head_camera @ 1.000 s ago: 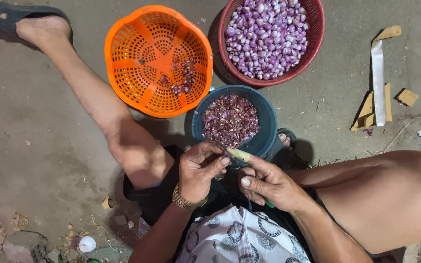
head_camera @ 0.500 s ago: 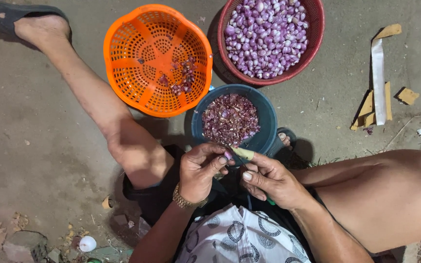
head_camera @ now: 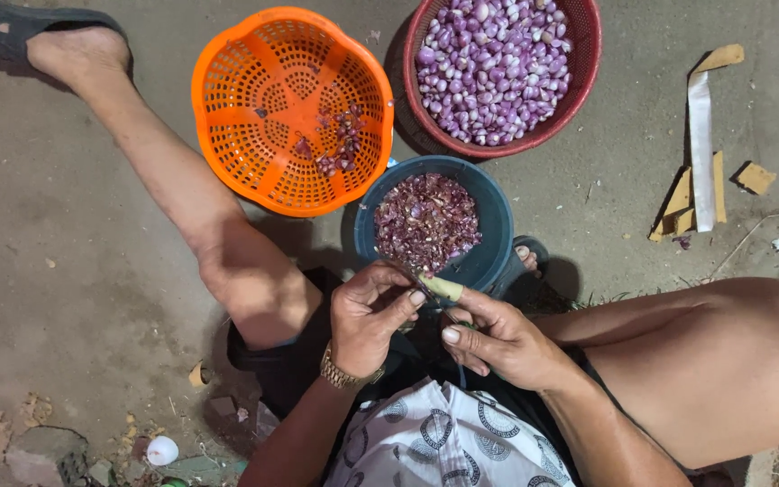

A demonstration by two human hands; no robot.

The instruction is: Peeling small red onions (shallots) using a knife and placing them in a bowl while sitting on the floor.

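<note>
A seated person's left hand [head_camera: 367, 311] and right hand [head_camera: 498, 338] meet just below the near rim of a blue bowl [head_camera: 490, 236], working together on one small item. The right hand's fingers are closed around a knife [head_camera: 441, 288] with a pale yellowish handle, thumb laid along it; the blade points toward the left hand and is mostly hidden. The left hand's thumb and fingertips are pinched together at the knife's tip, apparently on a small shallot, though the piece itself is too covered to make out. A gold watch [head_camera: 343, 371] circles the left wrist.

The blue bowl, directly above the hands, is heaped with purple peelings [head_camera: 426, 221]. Up and to the left of the bowl, touching its rim, sits an orange basket [head_camera: 227, 108] of open plastic mesh holding only a few purple scraps near its right side. Up and to the right of the bowl, a red basket [head_camera: 579, 81] is filled with peeled pale-purple shallots [head_camera: 493, 68].

The person sits on bare concrete floor [head_camera: 65, 271], one bare leg stretched out left of the bowl toward a dark sandal [head_camera: 2, 41] at the far left corner, the other knee bent to the right of the bowl. Well to the right of the bowl lie scraps of cardboard [head_camera: 701, 153]. A patterned white cloth [head_camera: 444, 442] covers the lap beneath the hands.
</note>
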